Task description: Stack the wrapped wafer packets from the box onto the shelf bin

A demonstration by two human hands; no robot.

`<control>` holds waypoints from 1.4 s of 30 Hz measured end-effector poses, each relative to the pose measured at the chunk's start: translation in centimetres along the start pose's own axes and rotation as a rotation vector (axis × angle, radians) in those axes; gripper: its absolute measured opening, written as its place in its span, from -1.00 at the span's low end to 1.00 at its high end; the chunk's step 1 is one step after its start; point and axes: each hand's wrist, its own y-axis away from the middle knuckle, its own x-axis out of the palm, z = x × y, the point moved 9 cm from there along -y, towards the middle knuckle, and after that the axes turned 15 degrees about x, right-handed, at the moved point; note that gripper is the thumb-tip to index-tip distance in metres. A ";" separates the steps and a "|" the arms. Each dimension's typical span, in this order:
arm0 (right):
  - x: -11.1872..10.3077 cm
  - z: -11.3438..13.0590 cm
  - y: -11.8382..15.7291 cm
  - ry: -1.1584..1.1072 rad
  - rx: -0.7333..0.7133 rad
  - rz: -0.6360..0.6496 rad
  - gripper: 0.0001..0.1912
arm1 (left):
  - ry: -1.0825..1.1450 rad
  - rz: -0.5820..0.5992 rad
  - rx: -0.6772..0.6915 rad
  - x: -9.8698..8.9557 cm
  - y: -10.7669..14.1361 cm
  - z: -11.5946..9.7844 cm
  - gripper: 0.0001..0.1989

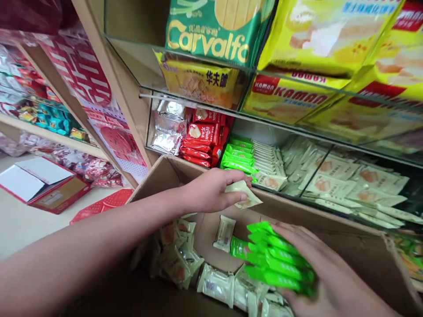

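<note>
My left hand [211, 191] pinches a cream-coloured snack packet [246, 199] between thumb and fingers, above the box's far edge and just before the shelf. My right hand [317, 264] grips a stack of bright green snack packets [277, 255] over the right part of the cardboard box [350, 242]. Inside the box lie several loose cream packets [216, 284], a heap of them at the left, and one green packet [238, 248] partly behind the held stack. Beyond my left hand, green packets [239, 154] and a row of cream packets [269, 158] fill the shelf compartment.
Red packets [201, 136] and silver ones [168, 123] occupy the compartment at left. Clear dividers [317, 169] separate the compartments. Yellow wafer bags [297, 94] and a green bag [211, 35] stand on the glass shelf above. An open carton [49, 185] sits on the floor.
</note>
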 end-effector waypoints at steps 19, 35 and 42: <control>13.7 -4.4 -3.9 0.029 0.162 0.262 -0.12 | 0.046 -0.165 0.243 -0.7 0.5 -2.6 -0.77; -3.5 -4.0 -6.7 -0.861 0.481 -0.183 -0.61 | -0.021 -0.194 -0.064 -3.9 -3.2 -2.3 -0.66; -6.6 -4.7 -15.1 -0.227 0.485 -0.412 -0.66 | -0.591 0.249 -0.316 -3.5 -11.6 5.9 -0.72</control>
